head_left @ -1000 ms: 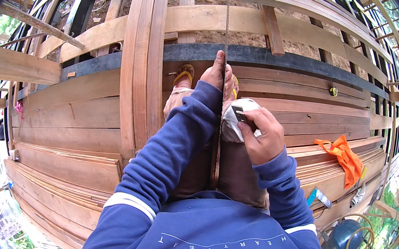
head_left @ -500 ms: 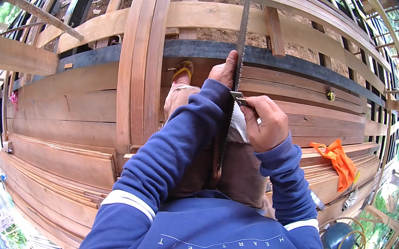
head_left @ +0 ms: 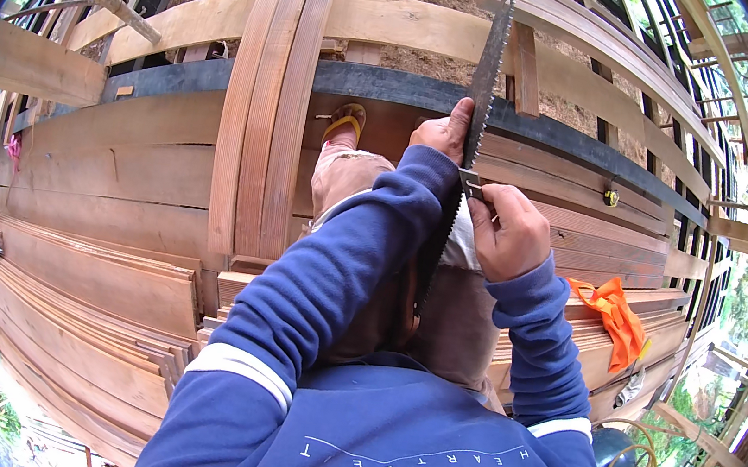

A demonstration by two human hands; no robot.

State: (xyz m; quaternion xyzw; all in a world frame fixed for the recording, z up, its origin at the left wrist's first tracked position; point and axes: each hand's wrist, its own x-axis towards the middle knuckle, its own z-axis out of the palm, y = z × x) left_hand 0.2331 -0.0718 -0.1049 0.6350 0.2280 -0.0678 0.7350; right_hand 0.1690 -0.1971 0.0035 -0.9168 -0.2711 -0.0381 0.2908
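Observation:
A long handsaw (head_left: 483,88) stands nearly upright in front of me, its toothed edge to the right and its upper end leaning a little to the right. Its lower part runs down between my thighs. My left hand (head_left: 444,130) is closed on the blade from the left, thumb pointing up along it; the other fingers are mostly hidden. In my right hand (head_left: 514,232), a small flat metal tool (head_left: 472,184) is pinched between thumb and fingers. That tool lies across the saw's teeth, just below my left hand, and touches the blade.
Long grooved boards (head_left: 263,108) cross the deck at left. Stacked planks (head_left: 96,293) lie at lower left, more at right with an orange cloth (head_left: 617,324) on them. A tape measure (head_left: 611,197) rests on the right boards. Beyond a dark beam (head_left: 392,84), open joists show soil.
The saw has gone from upright to leaning right at its upper end. Both hands sit slightly farther right in view, the small metal tool still at the teeth.

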